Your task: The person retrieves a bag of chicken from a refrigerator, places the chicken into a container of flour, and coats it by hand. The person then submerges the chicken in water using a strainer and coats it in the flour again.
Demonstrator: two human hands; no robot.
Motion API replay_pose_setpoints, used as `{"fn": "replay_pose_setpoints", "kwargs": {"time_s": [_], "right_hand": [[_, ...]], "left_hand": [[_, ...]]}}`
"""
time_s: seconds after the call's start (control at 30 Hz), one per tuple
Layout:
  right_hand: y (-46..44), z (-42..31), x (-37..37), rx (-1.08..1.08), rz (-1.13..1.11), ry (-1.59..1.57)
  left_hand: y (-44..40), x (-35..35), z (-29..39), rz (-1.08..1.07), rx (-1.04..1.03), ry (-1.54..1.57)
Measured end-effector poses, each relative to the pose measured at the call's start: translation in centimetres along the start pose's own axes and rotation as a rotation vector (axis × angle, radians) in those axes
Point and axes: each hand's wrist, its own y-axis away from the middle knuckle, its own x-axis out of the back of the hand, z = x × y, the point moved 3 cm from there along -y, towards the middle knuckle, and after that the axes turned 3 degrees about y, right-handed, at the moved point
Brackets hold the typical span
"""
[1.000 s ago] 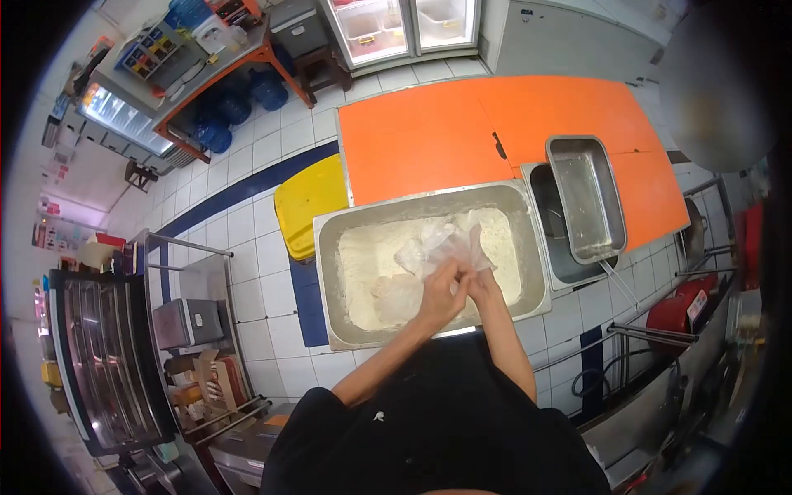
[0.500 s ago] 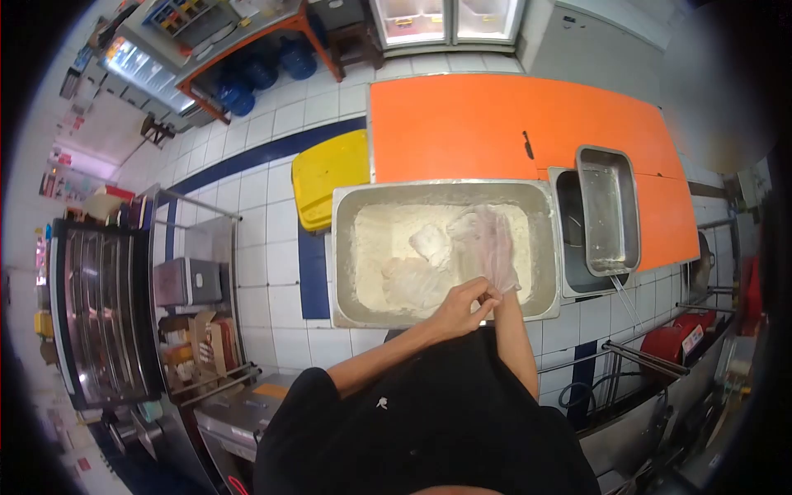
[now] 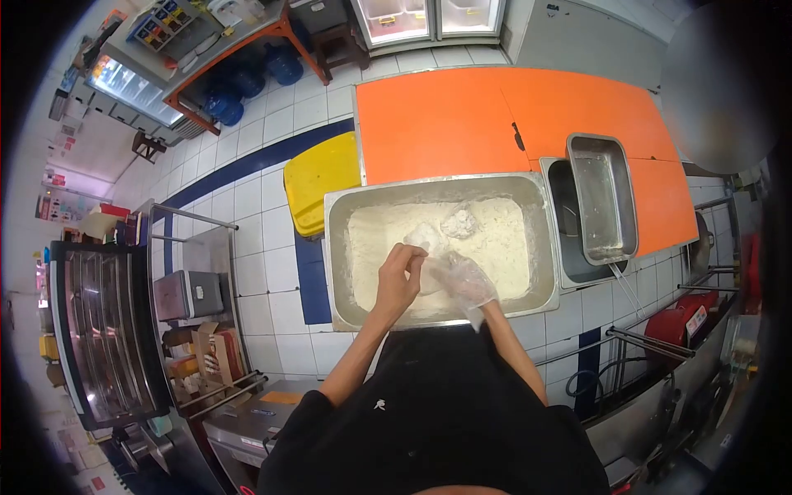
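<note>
My left hand (image 3: 400, 279) is bare and closed in a pinch above the flour, its fingertips on the edge of a thin clear plastic glove (image 3: 431, 282). My right hand (image 3: 470, 286) wears a loose clear plastic glove and reaches in from the right. Its fingers, blurred by the plastic, seem closed on the same loose glove between my hands. Below is a deep metal pan (image 3: 544, 247) of pale flour (image 3: 503, 256). One flour-coated lump (image 3: 459, 223) lies near its far side; a second white lump (image 3: 423, 234) is partly hidden behind my left fingers.
Beyond the pan is an orange tabletop (image 3: 437, 124). A smaller metal pan (image 3: 605, 198) rests over a dark basin (image 3: 565, 198) on the right, with a wire handle (image 3: 629, 290) beside it. A yellow lid (image 3: 322, 181) stands left; racks (image 3: 194, 239) line the left side.
My left hand has left my right wrist and moved left to the loose glove, which lay on the flour. My gloved right hand has drawn back toward me and left, uncovering the far lump.
</note>
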Motion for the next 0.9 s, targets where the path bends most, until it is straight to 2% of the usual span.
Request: {"fn": "replay_pose_setpoints", "kwargs": {"time_s": [0.03,0.07,0.1,0.13,0.17,0.2,0.23,0.27,0.3,0.33,0.37,0.4,0.47,0.5,0.53,0.57,0.6,0.63,0.7,0.73,0.77,0.8,0.83,0.9], "right_hand": [[-1.2,1.7,-1.9,0.098,0.156,-0.128],[-1.6,2.6,-2.7,0.199,0.314,-0.257],[-2.0,2.6,-2.6,0.204,0.329,-0.255],[-2.0,1.8,-2.2,0.332,0.528,0.091],[-1.5,1.0,-2.4,0.447,0.708,0.447],[-0.8,-0.2,-2.2,0.447,0.710,0.449],[0.3,-2.3,-1.3,0.444,0.638,0.215],[1.1,-4.0,-0.7,0.439,0.560,-0.015],[1.4,-5.3,-0.4,0.447,0.566,-0.010],[1.4,-6.6,-0.5,0.499,0.477,0.119],[1.7,-7.2,-1.0,0.540,0.380,0.246],[1.8,-7.0,-1.7,0.534,0.377,0.247],[1.9,-6.4,-2.2,0.647,0.582,-0.075],[2.0,-6.6,-1.7,0.640,0.586,-0.072],[1.7,-6.1,-0.6,0.314,0.497,-0.273],[1.6,-5.4,-0.4,-0.014,0.398,-0.467],[1.7,-5.4,-0.5,-0.019,0.401,-0.466],[1.6,-6.1,-0.5,0.148,0.423,-0.305],[1.7,-6.8,-1.1,0.312,0.444,-0.144],[1.8,-7.0,-2.2,0.349,0.277,-0.020],[1.7,-6.9,-3.1,0.385,0.109,0.105],[0.8,-5.5,-3.7,0.388,0.108,0.111],[-0.3,-3.7,-4.0,0.728,0.275,-0.032],[-2.1,1.1,-2.1,0.935,0.288,-0.325]], "left_hand": [[0.1,0.3,0.6,0.000,-0.003,0.003],[0.3,0.9,1.9,0.108,-0.150,-0.162],[0.4,1.4,3.2,0.217,-0.304,-0.327],[0.7,1.4,4.1,0.213,-0.319,-0.323],[1.7,1.1,4.5,0.104,-0.172,-0.172],[2.6,0.5,4.6,0.001,-0.023,-0.023],[3.2,-0.3,3.3,-0.003,0.062,-0.020],[3.5,-0.6,1.7,0.006,0.058,-0.018],[3.6,-1.1,-1.0,-0.064,0.246,-0.083],[3.5,-1.7,-4.1,-0.138,0.432,-0.148],[3.6,-2.5,-7.7,-0.130,0.401,0.164],[3.7,-3.3,-9.6,-0.134,0.406,0.167],[3.1,-4.6,-11.9,0.034,0.620,0.830],[2.5,-3.8,-8.1,-0.089,0.820,0.895],[2.3,-4.0,-7.6,-0.097,0.822,0.897],[2.2,-4.0,-7.4,-0.043,0.828,0.762],[2.0,-3.9,-7.1,0.012,0.830,0.625],[1.7,-4.0,-6.6,0.009,0.831,0.625],[0.5,-4.5,-6.1,0.022,0.807,0.843],[0.0,-4.7,-6.1,0.024,0.798,0.916],[-0.9,-4.4,-7.2,0.070,0.731,0.663],[-1.7,-4.1,-9.0,0.120,0.660,0.414],[-2.6,-3.7,-10.9,0.171,0.581,0.166],[-4.0,-2.6,-14.7,0.272,0.412,-0.330]]}}
